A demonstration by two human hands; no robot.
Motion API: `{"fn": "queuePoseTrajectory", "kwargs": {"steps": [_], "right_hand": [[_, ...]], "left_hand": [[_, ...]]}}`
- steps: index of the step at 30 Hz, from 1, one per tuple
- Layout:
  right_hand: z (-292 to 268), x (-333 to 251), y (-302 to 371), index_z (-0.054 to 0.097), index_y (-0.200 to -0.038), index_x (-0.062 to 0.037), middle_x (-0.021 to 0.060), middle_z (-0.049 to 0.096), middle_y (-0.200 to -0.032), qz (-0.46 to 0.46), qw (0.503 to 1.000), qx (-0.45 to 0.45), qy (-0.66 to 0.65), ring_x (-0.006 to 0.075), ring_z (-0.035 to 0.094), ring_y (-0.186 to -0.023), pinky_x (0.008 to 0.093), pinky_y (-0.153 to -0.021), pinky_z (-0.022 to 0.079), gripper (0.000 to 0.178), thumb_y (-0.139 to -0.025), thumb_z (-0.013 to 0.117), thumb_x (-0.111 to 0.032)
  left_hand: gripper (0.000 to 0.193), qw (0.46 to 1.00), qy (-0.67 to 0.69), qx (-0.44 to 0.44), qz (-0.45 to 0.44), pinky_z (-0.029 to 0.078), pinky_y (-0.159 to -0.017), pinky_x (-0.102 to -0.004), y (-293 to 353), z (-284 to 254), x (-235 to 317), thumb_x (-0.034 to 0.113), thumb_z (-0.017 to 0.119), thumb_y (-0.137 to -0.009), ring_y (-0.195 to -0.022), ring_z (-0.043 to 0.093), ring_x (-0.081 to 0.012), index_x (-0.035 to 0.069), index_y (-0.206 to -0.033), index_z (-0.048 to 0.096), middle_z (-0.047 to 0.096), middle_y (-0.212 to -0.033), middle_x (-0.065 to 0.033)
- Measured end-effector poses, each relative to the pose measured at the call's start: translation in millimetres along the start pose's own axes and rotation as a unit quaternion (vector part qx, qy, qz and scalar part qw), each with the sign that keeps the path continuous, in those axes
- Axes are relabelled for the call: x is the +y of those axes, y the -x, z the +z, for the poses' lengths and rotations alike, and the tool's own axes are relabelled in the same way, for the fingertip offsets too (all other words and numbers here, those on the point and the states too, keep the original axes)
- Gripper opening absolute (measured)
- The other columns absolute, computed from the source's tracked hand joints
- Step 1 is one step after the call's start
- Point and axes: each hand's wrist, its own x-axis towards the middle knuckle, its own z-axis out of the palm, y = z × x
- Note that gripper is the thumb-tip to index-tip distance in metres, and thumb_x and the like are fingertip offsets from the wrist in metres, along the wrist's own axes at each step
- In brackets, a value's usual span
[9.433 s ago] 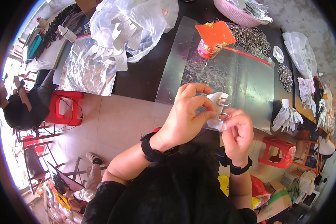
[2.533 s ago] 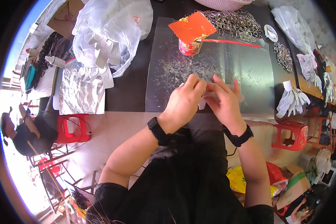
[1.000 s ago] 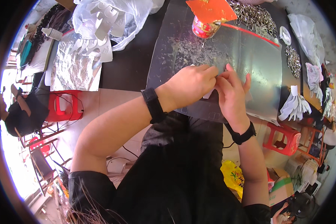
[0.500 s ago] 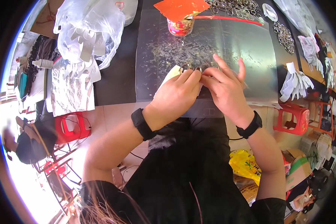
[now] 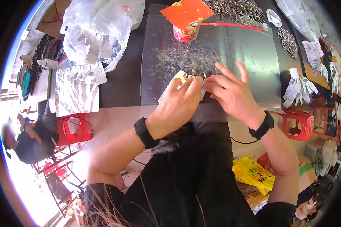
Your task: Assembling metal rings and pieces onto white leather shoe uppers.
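Close to the table's near edge, my two hands meet over a white strip with a pale yellow end (image 5: pixel 180 76). A dark metal ring (image 5: pixel 188 73) stands at its far side, and a second metal ring (image 5: pixel 202 75) shows beside my left fingertips. My left hand (image 5: pixel 177 99) is closed on the strip, its fingers bent over it. My right hand (image 5: pixel 233 92) pinches at the strip's right part with thumb and forefinger, while its other fingers stick up apart. The fingers hide most of the strip.
Beyond my hands stands a red tin (image 5: pixel 185 34) with an orange card (image 5: pixel 187 15) and a red stick (image 5: pixel 233 25) across its top. Metal rings (image 5: pixel 236 10) lie heaped behind it. White strips (image 5: pixel 300 87) hang at the right; a plastic bag (image 5: pixel 102 22) lies left.
My right hand has shifted slightly right and down, opening a small gap from my left fingers. More of the right-hand ring shows. The view has shifted a little.
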Motion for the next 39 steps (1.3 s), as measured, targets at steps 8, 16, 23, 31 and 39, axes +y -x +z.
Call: {"fn": "queuePoseTrajectory", "kwargs": {"steps": [8,16,23,31,39], "right_hand": [[-3.9,2.0,-0.8,0.067,-0.099,-0.0198,-0.0055,0.056,-0.102,-0.005,1.000,-0.021,-0.011,0.0216,0.045,-0.122,0.0554,-0.109,0.014,0.024,-0.078,0.058,-0.011],[-1.9,-1.5,3.5,0.066,-0.098,-0.0149,-0.0039,0.055,-0.107,-0.010,1.000,-0.016,0.016,0.0208,0.046,-0.121,0.0553,-0.108,0.016,0.022,-0.078,0.056,-0.012],[-5.6,0.1,1.6,0.066,-0.100,-0.0144,-0.0034,0.055,-0.108,-0.013,0.999,-0.038,0.007,0.0210,0.045,-0.122,0.0552,-0.109,0.015,0.023,-0.079,0.056,-0.011],[-4.9,-0.6,4.6,0.067,-0.102,-0.0139,-0.0034,0.056,-0.111,-0.005,0.999,-0.036,0.000,0.0217,0.045,-0.122,0.0550,-0.109,0.014,0.025,-0.079,0.056,-0.010],[-7.0,-2.2,2.5,0.066,-0.103,-0.0142,-0.0033,0.056,-0.109,-0.003,0.999,-0.037,-0.004,0.0217,0.045,-0.122,0.0544,-0.109,0.015,0.026,-0.079,0.057,-0.011]], "left_hand": [[0.045,0.997,0.064,-0.033,0.001,0.038,-0.087,-0.0354,0.2,-10.9,-4.0,0.023,0.072,-0.068,-0.098,0.055,-0.0171,-0.003,-0.101,0.057,0.048,-0.115,-0.0110],[0.054,0.996,0.061,-0.060,-0.008,0.035,-0.098,-0.0405,7.0,-8.2,1.9,0.020,0.070,-0.069,-0.121,0.044,-0.0267,-0.011,-0.110,0.053,0.046,-0.123,-0.0182],[0.052,0.997,0.060,-0.055,-0.010,0.035,-0.097,-0.0393,6.8,-7.0,2.9,0.019,0.069,-0.070,-0.121,0.044,-0.0267,-0.011,-0.110,0.053,0.046,-0.124,-0.0194],[0.061,0.986,0.146,-0.065,-0.044,0.036,-0.093,-0.0355,1.4,-9.5,-2.0,0.030,0.074,-0.068,-0.110,0.050,-0.0214,-0.009,-0.111,0.053,0.047,-0.121,-0.0135],[0.060,0.984,0.165,-0.014,-0.070,0.037,-0.092,-0.0355,1.7,-2.1,-0.6,0.030,0.074,-0.067,-0.105,0.052,-0.0209,-0.007,-0.110,0.054,0.046,-0.120,-0.0121]]}}
